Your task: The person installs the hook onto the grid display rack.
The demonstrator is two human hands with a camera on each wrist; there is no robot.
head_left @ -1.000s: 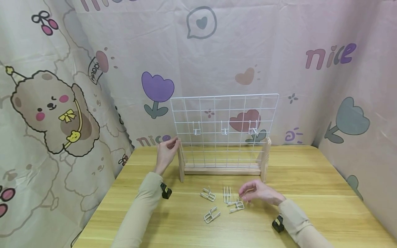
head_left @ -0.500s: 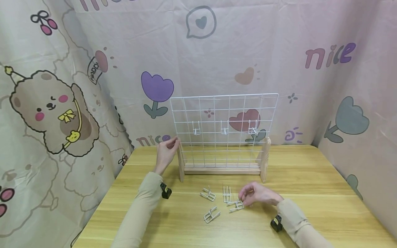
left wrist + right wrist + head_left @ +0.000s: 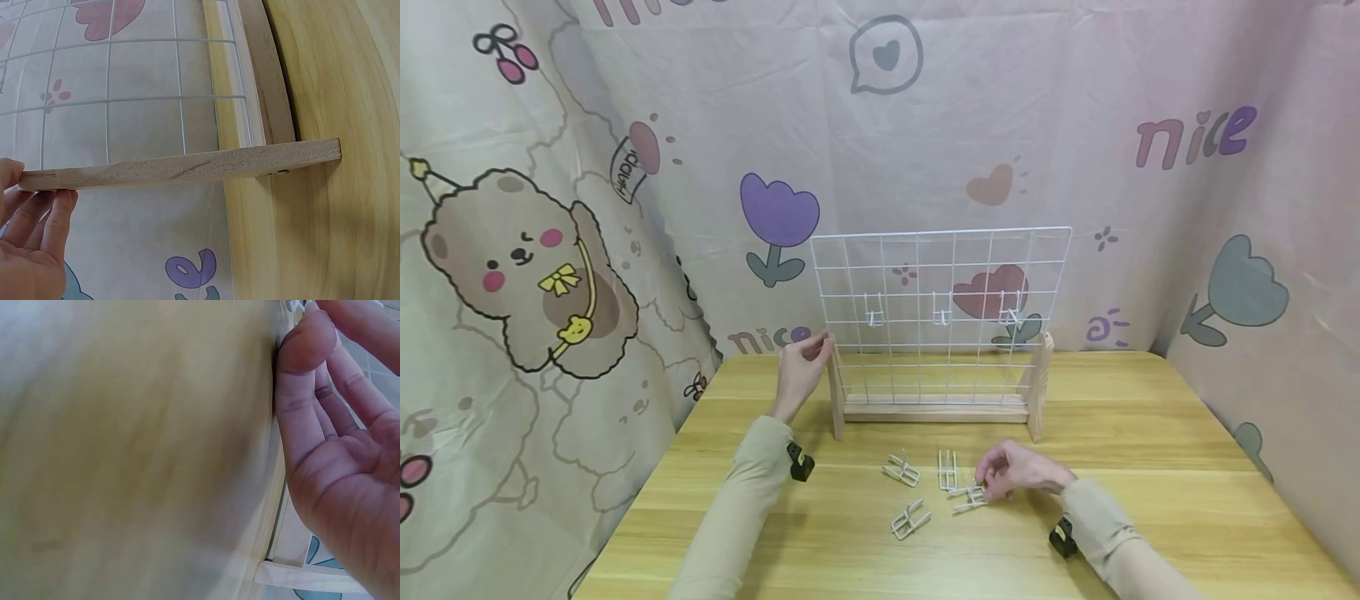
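Note:
A white wire grid panel [image 3: 917, 345] stands upright in a wooden stand. My left hand [image 3: 801, 367] pinches the top of the stand's left wooden post [image 3: 187, 164], thumb on one face and fingers on the other in the left wrist view. At the table's front right, my right hand [image 3: 1017, 468] has thumb and fingertips on the near end of a white wire hook [image 3: 973, 495], covering that end. In the right wrist view a bit of white shows past the curled fingers [image 3: 299, 412]. Three more hooks lie loose: one upright-facing [image 3: 948, 473], one left [image 3: 904, 472], one nearer [image 3: 911, 521].
Three hooks hang in a row on the grid: left [image 3: 875, 317], middle [image 3: 942, 317] and right [image 3: 1011, 316]. The stand's base bar [image 3: 936, 413] lies behind the loose hooks. A printed curtain [image 3: 700, 125] borders the wooden table [image 3: 820, 550] at the back and sides.
My right hand has shifted slightly left and down onto the hook's end, which its fingertips now cover. The left hand stays on the post.

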